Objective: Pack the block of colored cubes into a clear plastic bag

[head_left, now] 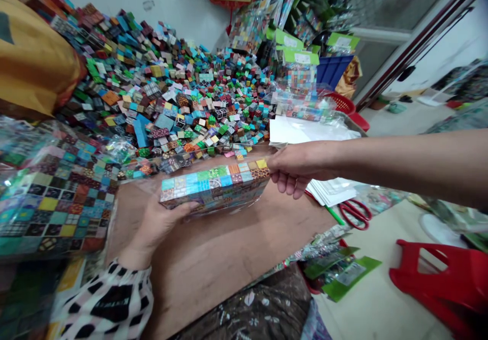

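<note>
A flat rectangular pack of small patterned cubes (215, 185), wrapped in clear plastic, lies across my hands above the brown wooden tabletop (217, 258). My left hand (158, 225), in a black-and-white patterned sleeve, supports its left end from below. At its right end, my right hand (299, 168) pinches the pack and its plastic. Behind them rises a large heap of loose multicoloured cubes (163, 91). A bigger bagged slab of cubes (57, 197) sits just left of my left hand.
White paper sheets (308, 130) and red-handled scissors (355, 214) lie right of the pack. Bagged cube packs with green cards (299, 60) stand at the back, near a blue crate (333, 70). A red plastic stool (438, 279) stands on the floor at lower right.
</note>
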The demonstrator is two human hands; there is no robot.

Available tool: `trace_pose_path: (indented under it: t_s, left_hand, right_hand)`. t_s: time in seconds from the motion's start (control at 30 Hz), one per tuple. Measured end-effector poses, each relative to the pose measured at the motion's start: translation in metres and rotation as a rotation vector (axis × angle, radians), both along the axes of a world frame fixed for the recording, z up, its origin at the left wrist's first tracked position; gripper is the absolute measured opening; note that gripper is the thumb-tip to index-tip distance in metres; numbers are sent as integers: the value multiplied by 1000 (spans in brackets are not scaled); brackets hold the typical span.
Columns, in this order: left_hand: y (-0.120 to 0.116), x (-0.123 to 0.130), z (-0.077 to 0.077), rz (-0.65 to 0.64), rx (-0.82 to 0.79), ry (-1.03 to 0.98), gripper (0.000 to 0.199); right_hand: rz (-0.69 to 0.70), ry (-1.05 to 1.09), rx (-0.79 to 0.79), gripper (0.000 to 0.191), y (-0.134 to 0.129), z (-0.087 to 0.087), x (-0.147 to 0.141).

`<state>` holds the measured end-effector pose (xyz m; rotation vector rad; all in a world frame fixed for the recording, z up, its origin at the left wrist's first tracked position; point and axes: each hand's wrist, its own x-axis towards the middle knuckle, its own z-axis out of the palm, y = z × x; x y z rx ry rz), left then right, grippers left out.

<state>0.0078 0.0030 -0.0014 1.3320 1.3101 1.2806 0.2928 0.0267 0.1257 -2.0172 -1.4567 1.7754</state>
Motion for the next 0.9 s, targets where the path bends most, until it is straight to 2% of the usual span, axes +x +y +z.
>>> trace_pose_path:
  t_s: [0.13,0.4,0.5,0.7,0.8,0.9]
  left_hand:
    - [-1,1,1,-12,-4,-16,49]
    - [0,-2,-9,-19,24,-38,54]
    - [0,-2,-8,-9,35,-27,61]
    - [-2,-2,-9,-3,27,-30,63]
    - [-2,-2,-9,17,39,4,73]
    - [-1,-1,-8,20,31,26,72]
  right_hand:
    - [-37,-33,37,21,-1,2,-2]
    - [-112,24,2,13,-4,-5,-6]
    - [-140,18,12,18,-7,-6,-7]
    - [-213,12,82,26,-17,-6,-12]
    - [-218,6,114,30,-22,-6,-13]
    - [-211,77,141,32,-27,-8,-10]
